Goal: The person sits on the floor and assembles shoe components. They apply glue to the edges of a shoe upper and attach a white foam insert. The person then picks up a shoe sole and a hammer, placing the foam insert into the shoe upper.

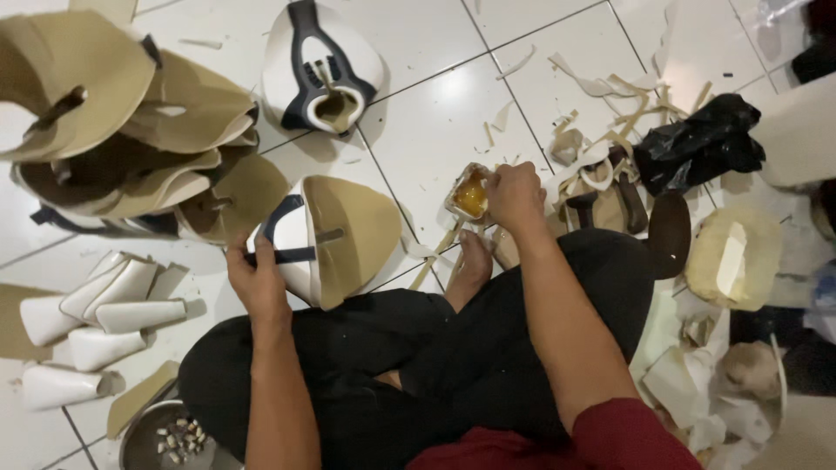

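I sit cross-legged on a white tiled floor. My left hand (259, 278) grips a folded shoe upper (335, 235), white and tan with a dark blue strap, held upright in front of my knee. My right hand (514, 196) reaches forward over a small tin of amber glue (470, 193) on the floor and seems to pinch something thin at its rim; what it is I cannot make out. My bare foot (473, 265) rests just below the tin.
A pile of tan and white shoe uppers (131, 130) lies at the left, one more upper (320, 65) at the top. White folded pieces (96, 322) lie lower left by a metal bowl (161, 435). Scraps, a black bag (701, 144) and a yellowish sponge block (731, 257) lie right.
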